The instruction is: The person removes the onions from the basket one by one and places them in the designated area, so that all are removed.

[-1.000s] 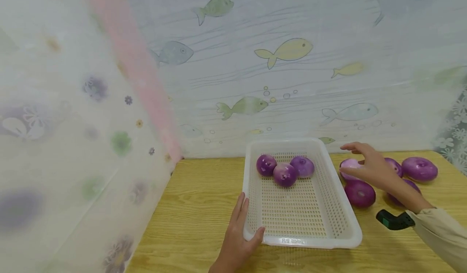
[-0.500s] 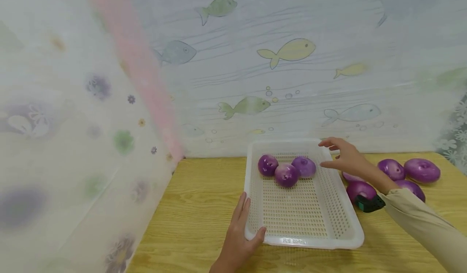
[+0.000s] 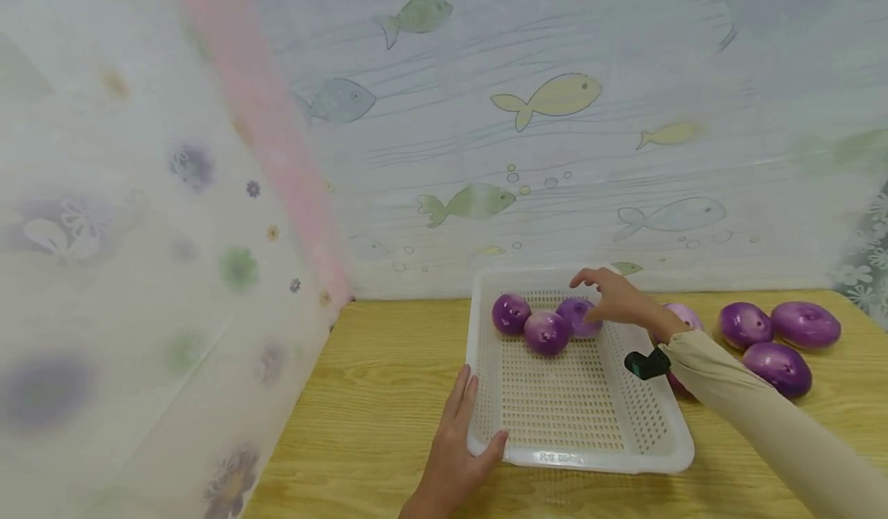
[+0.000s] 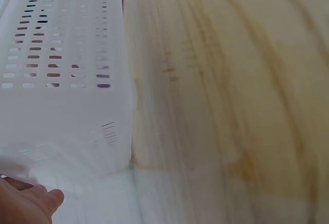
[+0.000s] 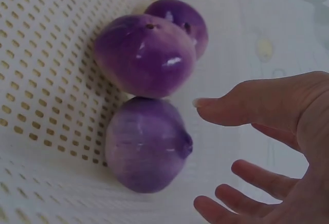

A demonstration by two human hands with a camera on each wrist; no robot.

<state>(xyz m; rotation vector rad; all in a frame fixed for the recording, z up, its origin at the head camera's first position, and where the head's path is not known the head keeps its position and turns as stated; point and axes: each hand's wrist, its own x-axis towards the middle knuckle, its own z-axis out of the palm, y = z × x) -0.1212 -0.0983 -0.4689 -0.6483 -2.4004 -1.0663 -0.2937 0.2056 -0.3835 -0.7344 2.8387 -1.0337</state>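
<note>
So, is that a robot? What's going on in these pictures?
No robot here, just a person working with bare hands. The wide view looks forward and down from the head; the close ones look out from each wrist. The left hand touches the near corner of a white basket. Three purple onions sit inside it, and more onions lie on the table. The right hand is over the basket, near those three, holding nothing.

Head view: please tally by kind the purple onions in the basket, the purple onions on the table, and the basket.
Purple onions in the basket: 3
Other purple onions on the table: 5, two partly behind the right sleeve
Basket: 1
Total: 9
</note>
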